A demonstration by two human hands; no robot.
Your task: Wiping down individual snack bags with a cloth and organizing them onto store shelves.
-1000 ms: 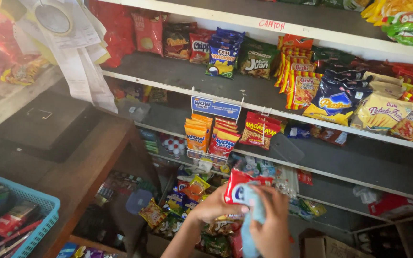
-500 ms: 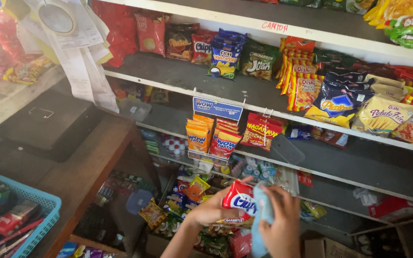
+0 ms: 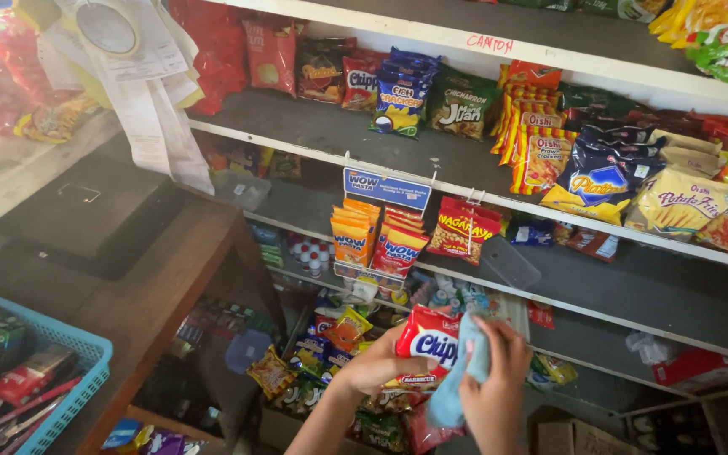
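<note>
I hold one glossy red snack bag with a blue oval label [image 3: 428,347] in front of the lower shelves, just above the heap of small mixed packets [image 3: 313,362]. My left hand [image 3: 378,367] grips its left edge, fingers curled and pressed together behind the bag, thumb on the front. My right hand [image 3: 492,389] presses one pale blue cloth [image 3: 463,371] against the bag's right side, fingers closed over the cloth. Since a second ago the bag has come up and tilted so its front faces me, and the cloth has slid from covering its top to its right edge; both hands have risen a little. To my left the brown wooden counter [image 3: 170,278] ends in a straight edge near my left forearm, with one blue plastic basket [image 3: 77,383] at its near corner. Above my hands a white-edged grey shelf [image 3: 634,295] lies partly bare, open room to the right of a hanging rack of orange noodle packets [image 3: 372,240]. The next shelf up [image 3: 322,131] has a bare strip along its front.
</note>
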